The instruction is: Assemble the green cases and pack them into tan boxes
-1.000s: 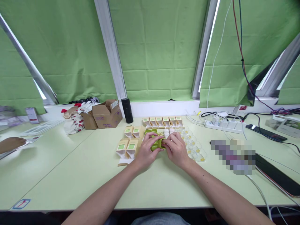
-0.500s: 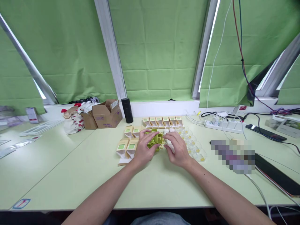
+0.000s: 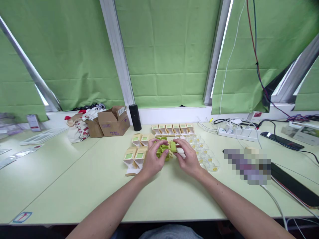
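Note:
Between the fingertips and thumb of my right hand (image 3: 188,157) is a small olive-green plastic cup-shaped piece (image 3: 172,146), its plain side showing. My left hand (image 3: 155,158) is just left of it, thumb and fingers apart with a gap before the piece. Under and beyond the left fingers stand several similar green holders (image 3: 164,156), partly hidden. Small yellowish parts lie between the hands, too small to make out. White pieces (image 3: 181,152) show behind my right fingers. To the right are rows of clear plastic cups (image 3: 210,159) with yellow bits in them.
Folded cards with green squares (image 3: 134,157) stand left of my left hand, and a row of similar cards (image 3: 173,129) stands behind. Farther back are a black bottle (image 3: 135,117) and a cardboard box (image 3: 113,122). A power strip (image 3: 239,132) with cables lies at right.
The green piece has passed from my left hand to my right and turned, so its opening no longer faces me. My left fingers have come off it.

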Demonstrator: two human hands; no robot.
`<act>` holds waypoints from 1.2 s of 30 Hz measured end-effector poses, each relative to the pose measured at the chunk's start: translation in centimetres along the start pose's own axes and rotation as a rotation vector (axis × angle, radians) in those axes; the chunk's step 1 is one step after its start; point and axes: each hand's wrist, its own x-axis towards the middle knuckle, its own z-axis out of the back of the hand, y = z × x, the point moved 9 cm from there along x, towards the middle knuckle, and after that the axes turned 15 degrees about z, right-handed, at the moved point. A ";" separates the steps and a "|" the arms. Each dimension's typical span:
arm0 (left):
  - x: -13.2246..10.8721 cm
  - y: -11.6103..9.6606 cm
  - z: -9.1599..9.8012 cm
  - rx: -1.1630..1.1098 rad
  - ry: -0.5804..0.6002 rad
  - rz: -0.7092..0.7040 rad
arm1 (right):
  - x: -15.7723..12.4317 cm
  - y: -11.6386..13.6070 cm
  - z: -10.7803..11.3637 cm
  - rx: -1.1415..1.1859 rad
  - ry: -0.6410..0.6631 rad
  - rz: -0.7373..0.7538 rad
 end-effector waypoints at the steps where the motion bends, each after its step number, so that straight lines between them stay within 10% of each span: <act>1: 0.1 0.4 0.1 0.001 -0.021 0.033 | 0.0 -0.1 0.0 0.005 -0.009 -0.007; 36: 1.0 3.7 -1.7 -0.224 0.085 0.313 | 0.0 0.2 -0.2 -0.037 0.003 0.008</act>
